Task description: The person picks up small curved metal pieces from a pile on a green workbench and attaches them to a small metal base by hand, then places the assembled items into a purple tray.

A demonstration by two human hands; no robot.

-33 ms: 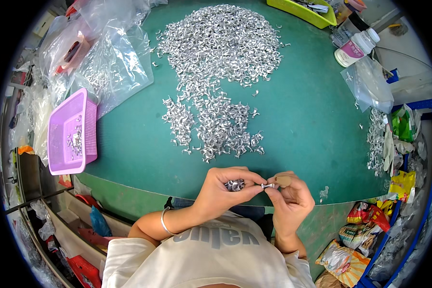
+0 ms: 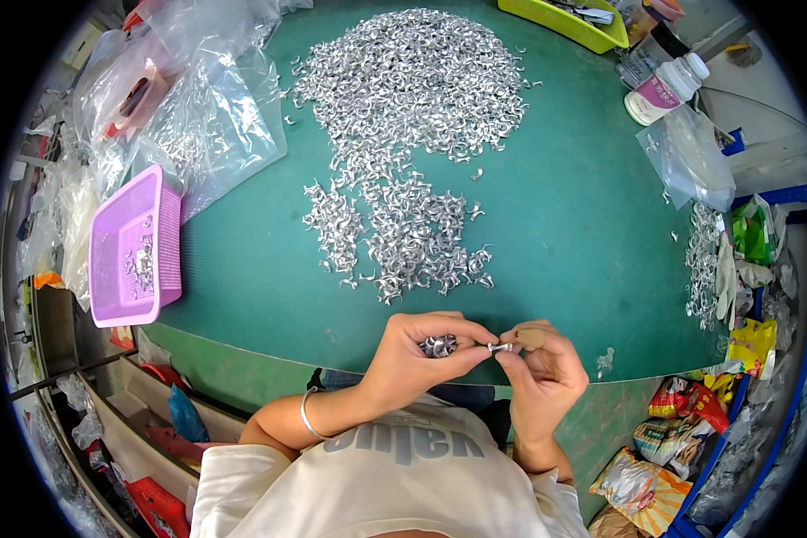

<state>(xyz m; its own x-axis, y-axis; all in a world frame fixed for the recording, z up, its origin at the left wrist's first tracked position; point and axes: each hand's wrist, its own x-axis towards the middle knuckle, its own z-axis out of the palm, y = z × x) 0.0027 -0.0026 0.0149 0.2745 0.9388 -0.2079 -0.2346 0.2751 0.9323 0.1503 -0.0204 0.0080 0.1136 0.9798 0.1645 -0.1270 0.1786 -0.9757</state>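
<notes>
The light is bright and even, like daylight in a room. It seems to come from above, since the green counter [image 2: 565, 233] has only small, soft shadows on it. The big heap of silver bits [image 2: 412, 81] shines and sparkles, with little white glints. The clear plastic bags [image 2: 215, 125] have white glare on their folds. The middle is sharp: the left hand [image 2: 417, 354] and right hand [image 2: 542, 372] look clear. The picture is round, with black corners. Near the rim things bend and get squashed, so the counter's edge curves like a bow. Things at the sides look smaller and a bit fuzzy
</notes>
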